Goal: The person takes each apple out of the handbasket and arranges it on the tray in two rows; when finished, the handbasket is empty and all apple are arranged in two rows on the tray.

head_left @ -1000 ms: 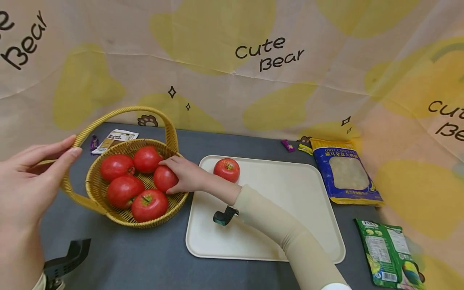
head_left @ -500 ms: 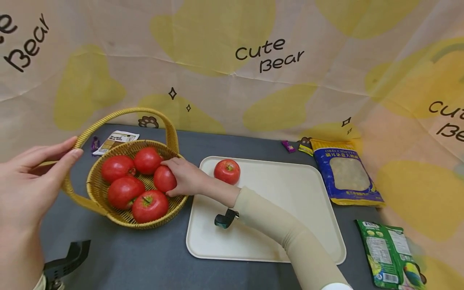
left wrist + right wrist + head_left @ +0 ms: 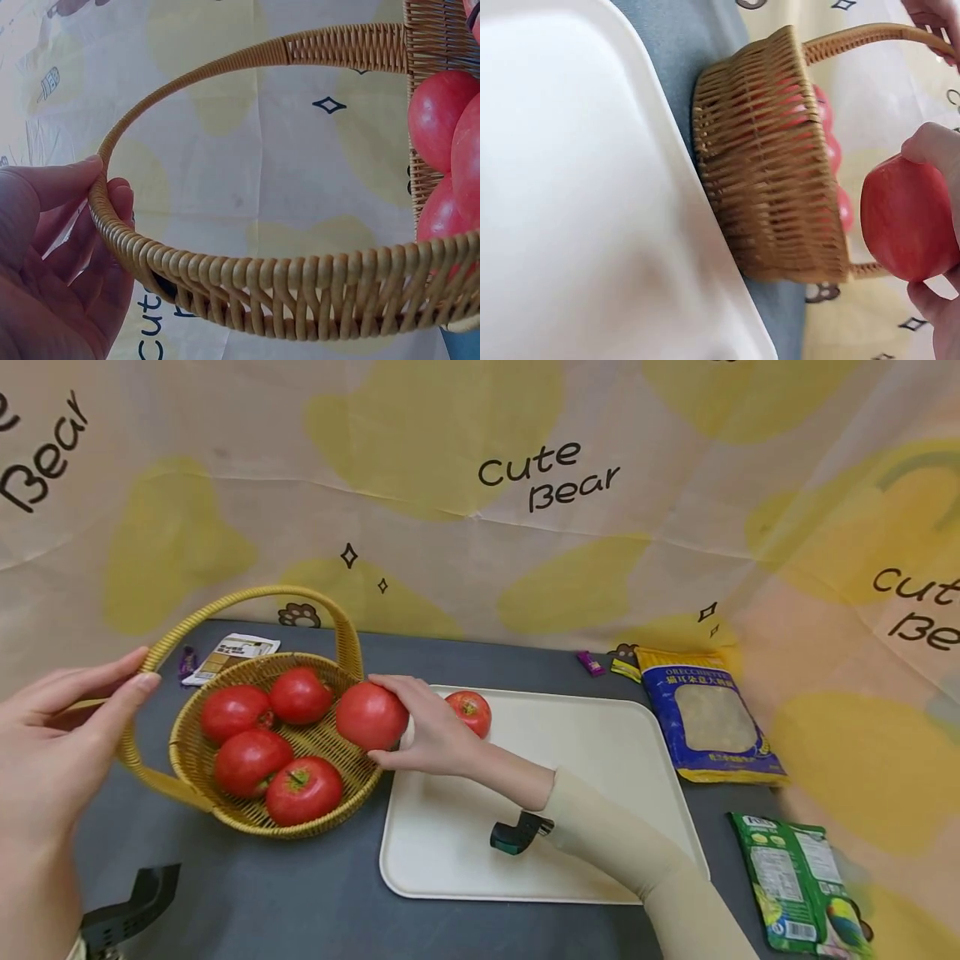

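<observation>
With the left hand (image 3: 60, 739) we pinch the slim, wrapped handle (image 3: 348, 643) of the round woven basket (image 3: 318, 743) at frame left. With the right hand (image 3: 438, 735) curled, we hold a smooth red fruit (image 3: 371, 717) above the basket's right edge, near frame centre. Four fruits (image 3: 303, 793) lie inside. Right of centre, a flat white tray (image 3: 570, 793) rests on the grey table (image 3: 300, 897) before printed cloth (image 3: 420, 452).

head: above, forward-down | wrists: close, apparently turned sideways | all share: basket (image 3: 317, 743)
</observation>
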Action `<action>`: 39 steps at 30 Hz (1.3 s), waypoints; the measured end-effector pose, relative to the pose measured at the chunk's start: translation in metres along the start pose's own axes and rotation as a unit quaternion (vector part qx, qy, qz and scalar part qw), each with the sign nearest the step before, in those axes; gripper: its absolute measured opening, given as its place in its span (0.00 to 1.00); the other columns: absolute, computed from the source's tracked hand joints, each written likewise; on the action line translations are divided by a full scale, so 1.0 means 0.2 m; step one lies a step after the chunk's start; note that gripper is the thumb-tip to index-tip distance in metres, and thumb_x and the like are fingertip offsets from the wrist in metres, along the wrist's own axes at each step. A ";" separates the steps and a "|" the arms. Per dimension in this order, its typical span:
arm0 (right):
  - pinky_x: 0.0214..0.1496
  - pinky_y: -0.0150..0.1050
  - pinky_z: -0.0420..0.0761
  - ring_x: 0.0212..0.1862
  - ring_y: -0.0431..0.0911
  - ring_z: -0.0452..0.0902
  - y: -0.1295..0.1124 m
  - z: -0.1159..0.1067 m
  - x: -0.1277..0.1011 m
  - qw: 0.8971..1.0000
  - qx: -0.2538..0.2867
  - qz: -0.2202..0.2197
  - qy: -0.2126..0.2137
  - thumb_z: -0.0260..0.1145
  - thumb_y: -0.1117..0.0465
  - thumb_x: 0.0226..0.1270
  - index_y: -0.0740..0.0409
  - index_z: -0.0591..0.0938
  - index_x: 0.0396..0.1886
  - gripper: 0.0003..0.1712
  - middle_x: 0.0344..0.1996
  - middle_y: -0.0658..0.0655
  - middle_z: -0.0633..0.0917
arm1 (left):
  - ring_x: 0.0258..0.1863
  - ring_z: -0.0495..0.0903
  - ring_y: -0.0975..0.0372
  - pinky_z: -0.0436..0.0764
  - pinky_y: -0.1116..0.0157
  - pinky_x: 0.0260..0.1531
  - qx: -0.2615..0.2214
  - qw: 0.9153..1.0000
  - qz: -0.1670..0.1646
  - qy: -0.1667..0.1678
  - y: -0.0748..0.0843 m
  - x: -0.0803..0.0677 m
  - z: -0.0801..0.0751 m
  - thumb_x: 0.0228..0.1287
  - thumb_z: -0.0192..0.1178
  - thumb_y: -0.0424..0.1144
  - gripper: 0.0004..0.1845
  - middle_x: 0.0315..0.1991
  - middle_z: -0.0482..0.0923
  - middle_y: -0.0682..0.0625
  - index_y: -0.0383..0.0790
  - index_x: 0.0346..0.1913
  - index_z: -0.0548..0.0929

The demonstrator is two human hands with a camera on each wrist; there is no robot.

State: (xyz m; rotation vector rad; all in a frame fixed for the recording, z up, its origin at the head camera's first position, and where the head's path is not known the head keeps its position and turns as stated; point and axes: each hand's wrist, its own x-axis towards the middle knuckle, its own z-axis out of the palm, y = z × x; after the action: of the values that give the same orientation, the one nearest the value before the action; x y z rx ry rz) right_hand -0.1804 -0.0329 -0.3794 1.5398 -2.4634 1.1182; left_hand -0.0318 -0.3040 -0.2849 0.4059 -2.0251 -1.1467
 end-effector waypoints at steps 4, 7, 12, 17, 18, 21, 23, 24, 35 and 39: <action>0.55 0.36 0.78 0.64 0.42 0.66 0.03 -0.11 -0.12 0.999 -0.006 -0.002 0.042 0.79 0.53 0.48 0.55 0.66 0.70 0.50 0.64 0.52 0.71 | 0.33 0.76 0.79 0.71 0.87 0.32 -0.003 1.000 0.020 0.000 -0.01 0.00 0.01 0.58 0.67 0.26 0.16 0.36 0.80 0.73 0.34 0.50 0.86; 0.54 0.40 0.80 0.63 0.43 0.67 0.06 -0.19 -0.21 0.998 -0.015 0.010 0.066 0.81 0.56 0.45 0.56 0.66 0.70 0.51 0.63 0.52 0.72 | 0.31 0.76 0.80 0.71 0.87 0.32 0.001 1.000 0.026 0.004 -0.02 0.00 0.01 0.59 0.66 0.26 0.15 0.35 0.79 0.74 0.33 0.51 0.85; 0.54 0.44 0.80 0.62 0.44 0.68 0.15 -0.31 -0.39 0.994 -0.044 0.051 0.084 0.81 0.56 0.44 0.55 0.67 0.69 0.51 0.63 0.52 0.72 | 0.31 0.75 0.81 0.71 0.88 0.32 0.013 0.999 0.035 0.007 -0.06 0.01 0.01 0.61 0.65 0.27 0.15 0.36 0.77 0.75 0.31 0.52 0.84; 0.56 0.50 0.79 0.62 0.47 0.68 0.25 -0.38 -0.53 0.988 -0.067 0.105 0.087 0.82 0.58 0.43 0.55 0.67 0.69 0.52 0.63 0.53 0.72 | 0.34 0.74 0.82 0.70 0.88 0.33 0.035 0.998 0.041 0.012 -0.13 0.03 0.00 0.61 0.66 0.29 0.16 0.38 0.77 0.76 0.36 0.53 0.85; 0.56 0.51 0.79 0.63 0.47 0.68 0.27 -0.39 -0.56 0.987 -0.073 0.115 0.085 0.82 0.58 0.43 0.55 0.66 0.70 0.52 0.63 0.53 0.72 | 0.34 0.74 0.83 0.69 0.89 0.33 0.036 0.999 0.036 0.013 -0.15 0.03 0.00 0.61 0.67 0.30 0.16 0.38 0.77 0.76 0.37 0.53 0.85; 0.55 0.53 0.79 0.64 0.50 0.66 0.34 -0.41 -0.62 0.983 -0.089 0.140 0.082 0.82 0.60 0.42 0.55 0.67 0.70 0.53 0.64 0.55 0.71 | 0.33 0.73 0.83 0.69 0.89 0.33 0.041 0.999 0.018 0.011 -0.17 0.04 0.00 0.62 0.66 0.31 0.17 0.38 0.76 0.76 0.40 0.54 0.85; 0.56 0.55 0.78 0.64 0.51 0.65 0.38 -0.42 -0.66 0.980 -0.100 0.153 0.077 0.82 0.60 0.42 0.56 0.66 0.70 0.53 0.64 0.56 0.71 | 0.33 0.72 0.82 0.68 0.89 0.33 0.042 0.999 0.002 0.008 -0.17 0.04 0.01 0.63 0.65 0.32 0.17 0.37 0.75 0.77 0.42 0.55 0.84; 0.56 0.55 0.77 0.65 0.51 0.65 0.40 -0.42 -0.67 0.979 -0.106 0.157 0.074 0.82 0.60 0.43 0.56 0.66 0.70 0.53 0.64 0.56 0.71 | 0.33 0.72 0.83 0.67 0.89 0.33 0.045 0.999 -0.003 0.007 -0.17 0.03 0.01 0.64 0.64 0.32 0.17 0.37 0.75 0.78 0.43 0.56 0.84; 0.58 0.51 0.77 0.63 0.52 0.65 0.53 -0.37 -0.73 0.967 -0.197 0.155 0.044 0.81 0.59 0.46 0.56 0.69 0.69 0.48 0.64 0.56 0.70 | 0.34 0.72 0.83 0.68 0.89 0.34 0.052 0.999 -0.004 0.002 -0.21 0.05 0.01 0.64 0.65 0.34 0.17 0.38 0.75 0.78 0.42 0.56 0.84; 0.61 0.51 0.74 0.64 0.52 0.65 0.55 -0.36 -0.73 0.968 -0.216 0.117 0.040 0.80 0.59 0.49 0.55 0.70 0.69 0.46 0.65 0.55 0.70 | 0.34 0.72 0.83 0.68 0.89 0.34 0.053 0.999 -0.003 0.002 -0.22 0.05 0.01 0.64 0.65 0.33 0.17 0.38 0.75 0.77 0.42 0.56 0.84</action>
State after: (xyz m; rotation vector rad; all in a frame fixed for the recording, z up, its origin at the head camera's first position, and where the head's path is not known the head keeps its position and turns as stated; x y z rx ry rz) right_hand -0.2165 0.1499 -0.4418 1.0837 -2.6479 0.5830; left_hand -0.0442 -0.3325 -0.3165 0.4674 -2.0886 -1.0454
